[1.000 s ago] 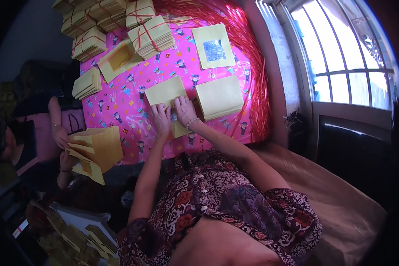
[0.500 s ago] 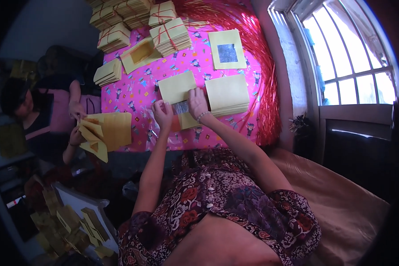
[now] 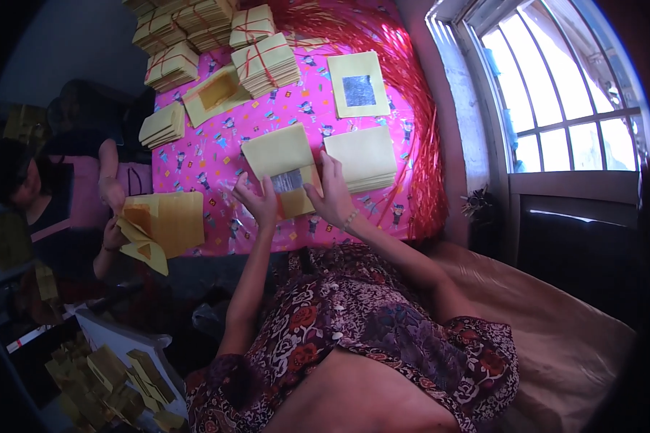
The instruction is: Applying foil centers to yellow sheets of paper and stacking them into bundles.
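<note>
Yellow paper envelope, its silvery window in the near half and its long axis running away from the wearer, far end leaning left, lies on the pink tablecloth between left hand and right hand, both loosely spread, ungrasping, thumb contact indeterminable.

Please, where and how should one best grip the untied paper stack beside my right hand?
Probably grip the paper stack by its near edge, coming from your side and pinching top and bottom: that edge faces you and shows the layers. It looks untied, so squeezing the full thickness should help keep it from sliding. Your right hand is beside its left edge.
</note>
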The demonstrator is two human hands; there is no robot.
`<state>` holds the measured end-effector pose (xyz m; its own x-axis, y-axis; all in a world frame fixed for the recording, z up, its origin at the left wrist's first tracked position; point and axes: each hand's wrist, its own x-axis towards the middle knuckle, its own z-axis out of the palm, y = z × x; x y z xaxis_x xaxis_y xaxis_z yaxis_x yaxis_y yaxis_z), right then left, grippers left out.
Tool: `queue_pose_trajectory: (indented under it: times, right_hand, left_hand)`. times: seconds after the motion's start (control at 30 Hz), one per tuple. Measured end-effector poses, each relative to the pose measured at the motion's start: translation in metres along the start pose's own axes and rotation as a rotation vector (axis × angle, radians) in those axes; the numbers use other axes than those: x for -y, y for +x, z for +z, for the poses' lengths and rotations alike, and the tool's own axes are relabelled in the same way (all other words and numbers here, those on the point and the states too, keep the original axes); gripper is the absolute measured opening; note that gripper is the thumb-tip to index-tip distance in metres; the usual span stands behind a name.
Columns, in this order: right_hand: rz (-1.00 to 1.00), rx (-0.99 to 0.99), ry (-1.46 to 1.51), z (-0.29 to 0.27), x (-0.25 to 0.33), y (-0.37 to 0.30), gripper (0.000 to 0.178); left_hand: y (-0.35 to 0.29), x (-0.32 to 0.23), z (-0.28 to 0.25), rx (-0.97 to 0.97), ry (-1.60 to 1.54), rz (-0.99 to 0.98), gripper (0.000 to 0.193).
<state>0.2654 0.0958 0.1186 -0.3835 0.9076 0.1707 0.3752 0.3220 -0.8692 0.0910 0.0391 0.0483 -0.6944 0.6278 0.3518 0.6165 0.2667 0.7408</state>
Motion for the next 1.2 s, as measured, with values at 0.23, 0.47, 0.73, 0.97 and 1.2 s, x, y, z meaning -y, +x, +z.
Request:
queue_pose_trajectory:
  times: [0.23, 0.47, 0.73, 0.97, 1.2]
  right_hand:
    - [0.303, -0.205, -0.136, -0.097, -0.086, 0.0, 0.078]
    - [0.866, 0.132, 0.212, -0.113, -0.168, 0.009, 0.108]
    - [0.81, 0.101, 0.41, -0.09, -0.169, -0.009, 0.06]
    - [0.768, 0.081, 0.354, -0.086, -0.169, -0.013, 0.057]
    - [0.833, -0.017, 0.482, -0.077, -0.169, -0.022, 0.045]
  left_hand:
    - [-0.081, -0.065, 0.034, 0.559, -0.496, -0.495, 0.054]
    - [-0.089, -0.092, 0.075, 0.876, -0.855, -1.521, 0.083]
    - [-0.104, -0.078, 0.107, 0.626, -0.909, -1.659, 0.08]
    - [-0.117, -0.07, 0.119, 0.535, -0.848, -1.62, 0.072]
    - [-0.111, -0.071, 0.129, 0.437, -0.632, -1.459, 0.07]
